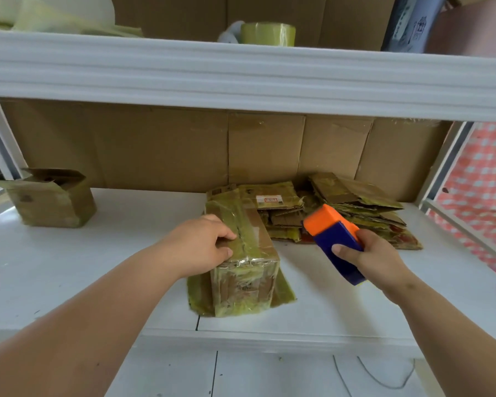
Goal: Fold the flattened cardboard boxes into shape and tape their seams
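Note:
A folded cardboard box (249, 270), wrapped in yellowish tape, stands on the white shelf (126, 247) in the middle. My left hand (201, 245) rests on its top left edge, fingers curled against the taped seam. My right hand (370, 256) grips a blue and orange tape dispenser (334, 239), held in the air just right of the box. A pile of flattened cardboard boxes (341, 213) lies behind, at the back right of the shelf.
An open-topped folded box (49, 199) stands at the far left of the shelf. Large cardboard sheets (184, 150) line the back. A roll of yellow tape (268, 34) sits on the upper shelf (241, 75), whose edge overhangs.

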